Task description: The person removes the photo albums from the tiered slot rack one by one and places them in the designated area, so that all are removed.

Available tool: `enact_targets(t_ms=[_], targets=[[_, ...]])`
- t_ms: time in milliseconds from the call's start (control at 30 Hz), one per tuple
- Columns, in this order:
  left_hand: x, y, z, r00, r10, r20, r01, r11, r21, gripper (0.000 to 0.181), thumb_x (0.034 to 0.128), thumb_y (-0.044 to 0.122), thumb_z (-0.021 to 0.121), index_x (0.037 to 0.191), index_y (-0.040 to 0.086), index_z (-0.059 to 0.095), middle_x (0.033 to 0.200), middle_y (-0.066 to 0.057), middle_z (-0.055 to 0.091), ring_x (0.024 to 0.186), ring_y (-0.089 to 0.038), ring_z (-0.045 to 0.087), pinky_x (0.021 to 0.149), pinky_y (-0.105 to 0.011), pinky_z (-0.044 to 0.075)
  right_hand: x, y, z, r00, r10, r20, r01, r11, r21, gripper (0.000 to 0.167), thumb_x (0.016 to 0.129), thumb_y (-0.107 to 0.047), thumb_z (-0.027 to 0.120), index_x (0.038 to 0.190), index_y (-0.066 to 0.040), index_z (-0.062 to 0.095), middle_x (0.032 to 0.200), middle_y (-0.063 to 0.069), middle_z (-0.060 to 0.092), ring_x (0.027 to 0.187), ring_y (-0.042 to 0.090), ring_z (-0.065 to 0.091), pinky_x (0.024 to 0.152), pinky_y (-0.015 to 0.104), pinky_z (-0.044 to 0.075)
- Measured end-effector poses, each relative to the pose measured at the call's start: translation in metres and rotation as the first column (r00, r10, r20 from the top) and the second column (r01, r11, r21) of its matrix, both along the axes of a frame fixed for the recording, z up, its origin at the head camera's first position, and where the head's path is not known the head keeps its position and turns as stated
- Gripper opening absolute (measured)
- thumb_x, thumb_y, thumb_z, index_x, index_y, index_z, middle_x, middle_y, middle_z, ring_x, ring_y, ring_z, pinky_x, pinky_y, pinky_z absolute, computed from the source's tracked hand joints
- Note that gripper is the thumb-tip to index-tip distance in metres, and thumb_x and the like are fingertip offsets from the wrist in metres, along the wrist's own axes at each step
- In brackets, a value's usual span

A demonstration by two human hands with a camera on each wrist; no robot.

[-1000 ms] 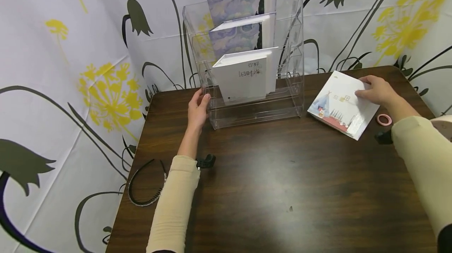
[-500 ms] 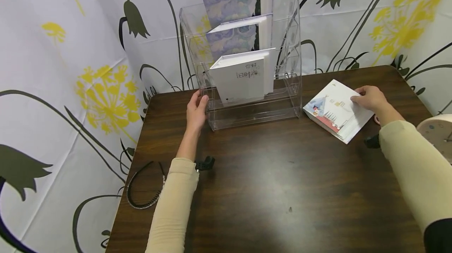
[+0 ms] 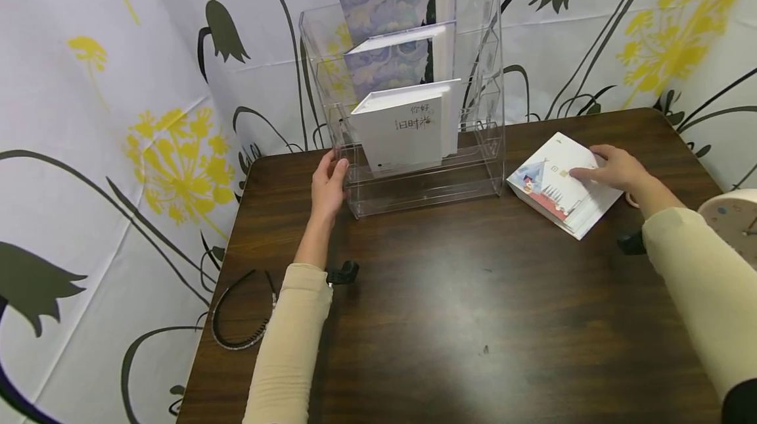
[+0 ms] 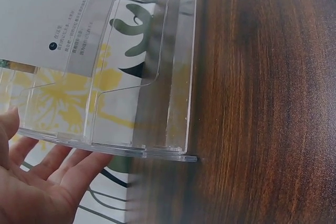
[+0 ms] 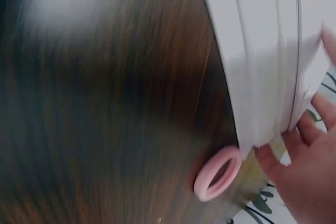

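A clear acrylic rack (image 3: 422, 195) stands at the table's back, with white-edged books in its tiers. Its front book (image 3: 408, 131) is white with dark handwritten-style characters. My left hand (image 3: 328, 190) holds the rack's left side, thumb toward the front and fingers (image 4: 86, 174) along the outer side. Right of the rack lies a stack of white books (image 3: 544, 181), its top cover showing a blue tent. My right hand (image 3: 618, 171) grips its right edge, thumb over the cover and fingers (image 5: 268, 161) at the side. Several layers show in the right wrist view.
A pink ring (image 5: 218, 174) lies beside the stack, partly hidden in the head view. A round clock (image 3: 733, 223) sits at the right edge. A dark headband (image 3: 233, 345) lies at the left. Patterned cloth (image 3: 177, 36) hangs behind the brown table (image 3: 426, 306).
The stack has shifted slightly left and nearer with my right hand, covering more of the pink ring. My right thumb has slid further in over the cover. The left hand stays at the rack.
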State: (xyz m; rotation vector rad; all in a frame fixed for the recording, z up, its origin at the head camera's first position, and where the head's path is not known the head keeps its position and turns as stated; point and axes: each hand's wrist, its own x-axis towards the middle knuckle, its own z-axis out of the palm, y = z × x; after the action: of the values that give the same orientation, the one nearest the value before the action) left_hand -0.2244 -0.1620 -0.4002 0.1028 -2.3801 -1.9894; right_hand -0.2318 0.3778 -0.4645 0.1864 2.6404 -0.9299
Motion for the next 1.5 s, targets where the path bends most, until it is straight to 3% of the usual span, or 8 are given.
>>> enact_targets(t_ms=[400, 667, 867, 967, 1100, 1233, 1367, 1500], targets=[[0.000, 0.001, -0.001, 1.000, 0.003, 0.008, -0.003, 1.000, -0.008, 0.046, 0.1040, 0.017, 0.050, 0.148, 0.005, 0.041, 0.137, -0.023, 0.050, 0.123, -0.042, 0.048, 0.092, -0.061, 0.046, 0.003, 0.002, 0.004, 0.991, 0.133, 0.024, -0.134, 0.990, 0.038, 0.118, 0.078, -0.049, 0.080, 0.153, 0.006, 0.006, 0.151, 0.040, 0.009, 0.136, 0.059, 0.010, 0.104, 0.072, 0.014], [-0.016, -0.006, -0.029, 0.999, 0.018, -0.035, -0.019, 0.999, -0.038, 0.047, 0.1033, 0.030, 0.051, 0.147, 0.014, 0.044, 0.136, -0.015, 0.054, 0.118, -0.028, 0.051, 0.089, -0.056, 0.050, 0.003, 0.002, 0.005, 0.989, 0.148, 0.004, -0.148, 0.987, 0.054, 0.112, 0.080, -0.048, 0.078, 0.152, 0.005, 0.011, 0.150, 0.041, 0.012, 0.134, 0.060, 0.012, 0.103, 0.073, 0.015], [-0.001, 0.001, -0.003, 1.000, 0.002, -0.017, -0.002, 1.000, -0.017, 0.046, 0.1041, 0.020, 0.050, 0.147, 0.005, 0.042, 0.136, -0.022, 0.051, 0.121, -0.038, 0.049, 0.090, -0.060, 0.047, 0.004, -0.009, 0.012, 0.965, 0.073, -0.253, -0.059, 0.996, 0.064, 0.079, 0.091, -0.034, 0.071, 0.146, 0.008, 0.033, 0.143, 0.037, 0.034, 0.129, 0.054, 0.030, 0.102, 0.067, 0.025], [0.002, 0.002, 0.002, 1.000, -0.004, -0.018, 0.003, 1.000, -0.008, 0.046, 0.1041, 0.017, 0.049, 0.147, 0.002, 0.041, 0.138, -0.024, 0.049, 0.124, -0.041, 0.047, 0.092, -0.062, 0.045, 0.006, -0.030, 0.030, 0.855, -0.063, -0.514, 0.079, 0.997, 0.009, 0.053, 0.095, -0.021, 0.064, 0.139, 0.004, 0.049, 0.134, 0.029, 0.050, 0.122, 0.046, 0.045, 0.100, 0.059, 0.035], [0.002, 0.001, 0.001, 1.000, -0.004, -0.013, 0.004, 1.000, -0.013, 0.046, 0.1043, 0.018, 0.049, 0.147, 0.003, 0.041, 0.139, -0.023, 0.049, 0.124, -0.039, 0.048, 0.093, -0.062, 0.045, 0.002, -0.066, 0.057, 0.576, -0.145, -0.805, 0.115, 0.989, -0.096, 0.030, 0.093, -0.010, 0.063, 0.122, -0.003, 0.066, 0.114, 0.017, 0.065, 0.105, 0.031, 0.059, 0.090, 0.029, 0.043], [0.002, 0.001, 0.001, 1.000, -0.004, -0.011, 0.003, 1.000, -0.012, 0.045, 0.1044, 0.018, 0.049, 0.147, 0.003, 0.041, 0.138, -0.023, 0.050, 0.123, -0.041, 0.048, 0.093, -0.062, 0.045, -0.005, -0.104, 0.086, 0.326, -0.008, -0.945, -0.069, 0.997, -0.033, 0.023, 0.089, -0.004, 0.067, 0.111, -0.002, 0.071, 0.102, 0.014, 0.068, 0.095, 0.028, 0.062, 0.081, 0.021, 0.042], [0.002, 0.001, 0.001, 1.000, -0.005, -0.024, 0.005, 1.000, 0.001, 0.045, 0.1040, 0.016, 0.049, 0.146, 0.002, 0.042, 0.136, -0.025, 0.050, 0.122, -0.047, 0.047, 0.091, -0.064, 0.044, -0.007, -0.143, 0.110, 0.211, 0.208, -0.955, -0.216, 0.963, 0.162, 0.027, 0.090, -0.007, 0.067, 0.116, -0.001, 0.068, 0.108, 0.015, 0.066, 0.102, 0.031, 0.060, 0.082, 0.037, 0.048], [0.002, 0.001, 0.001, 1.000, -0.005, -0.029, 0.005, 1.000, 0.000, 0.045, 0.1038, 0.016, 0.050, 0.146, 0.002, 0.042, 0.134, -0.026, 0.051, 0.120, -0.048, 0.048, 0.090, -0.065, 0.044, -0.007, -0.182, 0.127, 0.191, 0.372, -0.908, -0.295, 0.904, 0.308, 0.034, 0.090, -0.011, 0.068, 0.124, -0.005, 0.065, 0.120, 0.013, 0.063, 0.112, 0.031, 0.056, 0.089, 0.046, 0.048]])
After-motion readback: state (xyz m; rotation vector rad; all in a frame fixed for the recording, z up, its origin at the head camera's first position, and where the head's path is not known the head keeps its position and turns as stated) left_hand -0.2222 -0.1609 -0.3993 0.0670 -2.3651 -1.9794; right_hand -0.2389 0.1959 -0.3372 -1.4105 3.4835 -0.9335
